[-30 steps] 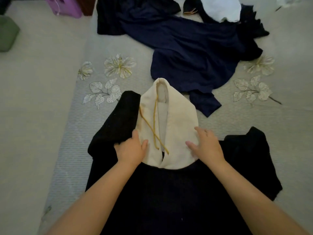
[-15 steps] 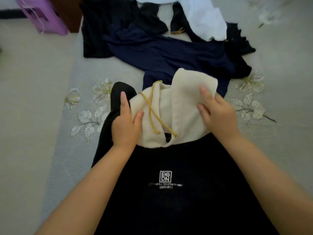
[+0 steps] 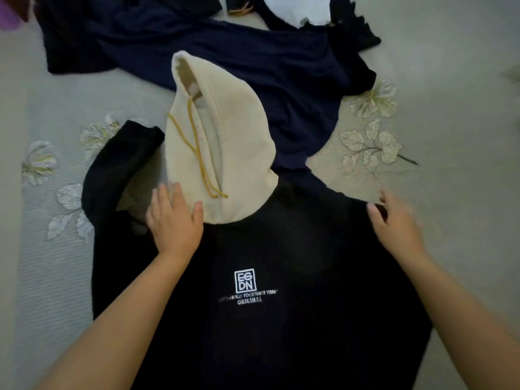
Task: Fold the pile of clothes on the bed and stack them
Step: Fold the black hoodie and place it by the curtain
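the black hoodie (image 3: 281,319) is lying front-up on the bed (image 3: 50,277), its long axis running away from the person, its cream hood (image 3: 225,153) pointing away and overlapping the navy garment (image 3: 253,60). bare bedspread is showing along both sides. white print is reading "egdn", "original". the left hand (image 3: 174,220) is pressing flat, fingers spread, beside the hood; the right hand (image 3: 396,223) is resting spread on the shoulder edge.

Home bedroom, bed (image 3: 450,66) with pale flower-embroidered cover, loose clothes (image 3: 253,66) heaped across it
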{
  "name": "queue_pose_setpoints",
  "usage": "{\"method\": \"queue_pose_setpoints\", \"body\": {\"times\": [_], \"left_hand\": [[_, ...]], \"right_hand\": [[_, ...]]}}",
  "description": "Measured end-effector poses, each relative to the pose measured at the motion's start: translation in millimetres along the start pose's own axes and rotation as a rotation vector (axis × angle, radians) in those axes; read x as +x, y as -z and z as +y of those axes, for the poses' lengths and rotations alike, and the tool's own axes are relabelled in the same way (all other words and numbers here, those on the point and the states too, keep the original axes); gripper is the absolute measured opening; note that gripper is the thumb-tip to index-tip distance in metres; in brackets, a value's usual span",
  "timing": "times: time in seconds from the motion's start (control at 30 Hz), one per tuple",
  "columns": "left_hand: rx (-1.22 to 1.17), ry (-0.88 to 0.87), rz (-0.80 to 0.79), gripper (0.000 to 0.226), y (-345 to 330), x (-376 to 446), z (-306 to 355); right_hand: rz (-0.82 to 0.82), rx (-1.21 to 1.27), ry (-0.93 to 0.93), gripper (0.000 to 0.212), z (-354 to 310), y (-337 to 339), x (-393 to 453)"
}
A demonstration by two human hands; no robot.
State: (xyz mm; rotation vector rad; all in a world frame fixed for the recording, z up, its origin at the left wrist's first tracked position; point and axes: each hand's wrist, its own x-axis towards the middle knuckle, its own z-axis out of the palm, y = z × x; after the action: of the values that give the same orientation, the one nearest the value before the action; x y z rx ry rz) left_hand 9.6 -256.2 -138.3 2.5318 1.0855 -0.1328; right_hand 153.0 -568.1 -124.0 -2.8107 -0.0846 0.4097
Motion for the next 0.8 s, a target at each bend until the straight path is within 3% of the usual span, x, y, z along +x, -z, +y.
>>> {"method": "queue_pose_setpoints", "body": {"times": [0.1,0.17,0.23,0.37,0.43,0.53,0.63,0.7,0.8], "left_hand": [[0.025,-0.327,0.048,0.056,-13,-22,24],[0.086,-0.512,-0.017,0.054,-27,-38,44],[0.147,-0.597,-0.165,0.059,-42,-58,65],[0.316,-0.464,-0.445,0.066,-78,-81,69],[0.395,-0.438,-0.453,0.067,-82,-83,69],[0.411,-0.429,-0.418,0.065,-81,-84,88],[0.408,-0.399,-0.372,0.061,-83,-88,114],[0.421,-0.346,-0.361,0.058,-86,-91,123],[0.403,-0.295,-0.338,0.055,-91,-100,129]], "right_hand": [[-0.067,0.096,-0.292,0.070,58,-1,-38],[-0.150,0.220,-0.328,0.065,71,-6,-58],[-0.134,0.247,-0.301,0.059,75,-15,-69],[0.007,0.128,-0.215,0.053,82,4,-71],[0.125,-0.034,-0.152,0.058,85,39,-62],[0.349,-0.274,0.107,0.063,83,92,-49],[0.547,-0.396,0.220,0.060,83,99,-45],[0.355,-0.400,0.094,0.063,87,83,-44],[-0.278,-0.230,-0.025,0.060,117,61,-44]]}}
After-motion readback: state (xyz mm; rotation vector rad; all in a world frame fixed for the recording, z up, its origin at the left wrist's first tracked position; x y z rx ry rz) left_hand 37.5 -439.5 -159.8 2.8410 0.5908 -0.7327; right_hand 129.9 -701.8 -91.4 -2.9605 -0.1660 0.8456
